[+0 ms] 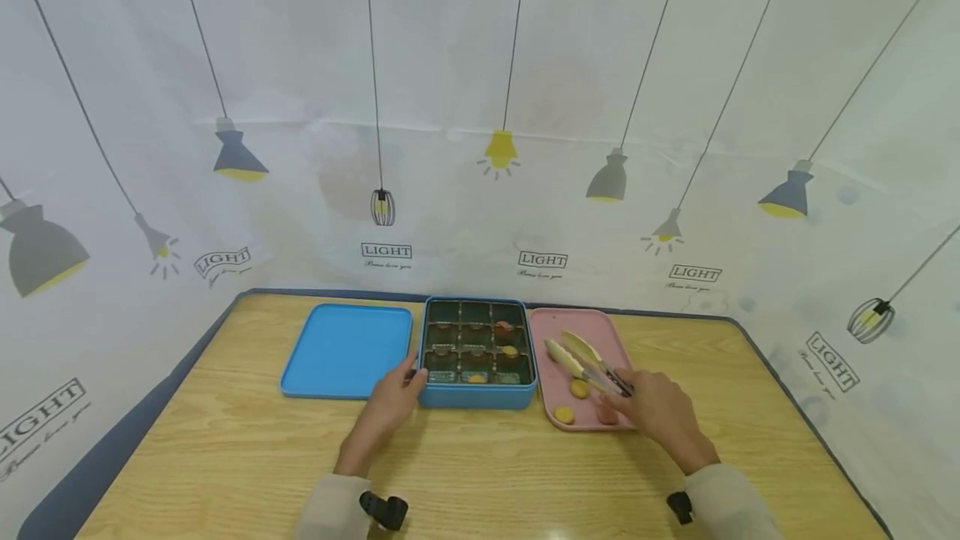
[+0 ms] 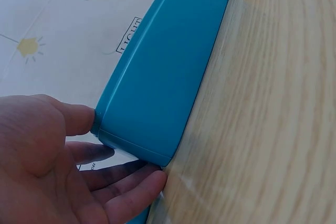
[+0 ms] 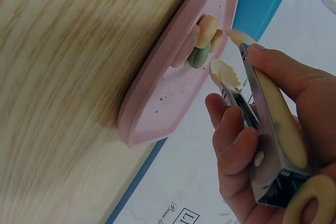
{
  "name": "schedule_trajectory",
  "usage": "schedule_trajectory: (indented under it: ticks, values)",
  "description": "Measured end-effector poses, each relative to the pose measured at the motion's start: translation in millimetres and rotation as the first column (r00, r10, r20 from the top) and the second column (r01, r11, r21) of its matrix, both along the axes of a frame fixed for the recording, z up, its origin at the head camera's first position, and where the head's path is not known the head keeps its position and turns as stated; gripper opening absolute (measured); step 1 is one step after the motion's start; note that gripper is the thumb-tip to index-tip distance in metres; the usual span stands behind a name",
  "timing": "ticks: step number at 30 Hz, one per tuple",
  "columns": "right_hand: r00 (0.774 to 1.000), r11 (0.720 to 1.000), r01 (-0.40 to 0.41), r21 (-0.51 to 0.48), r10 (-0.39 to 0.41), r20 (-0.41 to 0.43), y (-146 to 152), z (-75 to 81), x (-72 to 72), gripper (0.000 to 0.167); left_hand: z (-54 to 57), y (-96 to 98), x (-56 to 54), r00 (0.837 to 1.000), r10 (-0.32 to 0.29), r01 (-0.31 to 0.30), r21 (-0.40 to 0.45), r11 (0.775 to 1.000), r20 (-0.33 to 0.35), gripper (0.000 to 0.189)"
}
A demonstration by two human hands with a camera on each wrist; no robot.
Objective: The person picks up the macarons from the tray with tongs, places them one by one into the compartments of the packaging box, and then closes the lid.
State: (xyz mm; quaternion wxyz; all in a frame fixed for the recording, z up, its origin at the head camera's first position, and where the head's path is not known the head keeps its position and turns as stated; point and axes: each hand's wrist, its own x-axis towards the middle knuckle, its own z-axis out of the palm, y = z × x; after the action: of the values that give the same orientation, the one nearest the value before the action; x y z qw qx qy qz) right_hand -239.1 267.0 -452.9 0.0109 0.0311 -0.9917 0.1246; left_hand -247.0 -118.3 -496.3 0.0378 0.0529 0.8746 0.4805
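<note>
Cream and metal tongs [image 1: 564,357] lie in the right hand [image 1: 662,408], which grips them with thumb and curled fingers; their tips stand apart with nothing between them. The long axis runs from the fingers forward and leftward over the pink tray [image 1: 618,347], the tips pointing toward the box. Below the tongs, toward the person, a yellow macaron [image 1: 580,388], a second yellow macaron [image 1: 564,415] and a pink macaron [image 1: 607,415] rest on the tray, left of the right hand, which is much the nearer of the two. The right wrist view adds a green macaron [image 3: 198,58] beside the others. Left of the tray stands the blue divided box [image 1: 477,396], holding a few coloured pieces. At its left front corner the left hand [image 1: 393,397] touches rim and side with the thumb and loosely bent fingers. Farther left lies a flat blue lid [image 1: 348,351]. All stand on a wood-grained table [image 1: 480,473], before a lamp-printed backdrop [image 1: 450,65].
</note>
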Motion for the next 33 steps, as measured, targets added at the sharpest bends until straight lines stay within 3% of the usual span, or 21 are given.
schedule_trajectory:
  ticks: [2,6,11,14,24,33]
  values:
    - [1.0,1.0,-0.007,-0.002,0.007,-0.004,-1.0,-0.5,-1.7,0.026,0.6,0.0,1.2,1.0,-0.012,0.012,-0.012,1.0,-0.025,0.058]
    - [1.0,1.0,-0.013,-0.005,0.013,0.005,-2.5,-2.0,-3.8,0.025,1.8,0.8,2.1,1.0,-0.011,0.011,-0.007,1.0,-0.025,0.059]
    - [0.999,1.0,-0.006,0.0,0.006,0.033,-3.1,-3.6,-3.4,0.047,1.6,2.1,-0.6,1.0,0.007,-0.008,0.008,1.0,0.022,0.056]
    - [0.999,1.0,0.001,-0.01,0.0,0.04,-3.2,-4.2,-2.6,0.05,1.3,1.8,-1.3,1.0,0.006,-0.006,0.001,1.0,0.028,0.057]
    - [1.0,1.0,-0.022,-0.018,0.022,-0.011,-6.3,-1.9,-0.6,0.057,-2.2,0.8,-2.7,1.0,0.01,-0.01,-0.007,1.0,0.026,0.057]
    - [0.995,0.999,-0.031,-0.041,0.027,-0.098,-17.3,5.5,1.3,0.052,-1.1,0.7,-2.4,0.999,0.014,-0.014,-0.005,1.0,0.029,0.057]
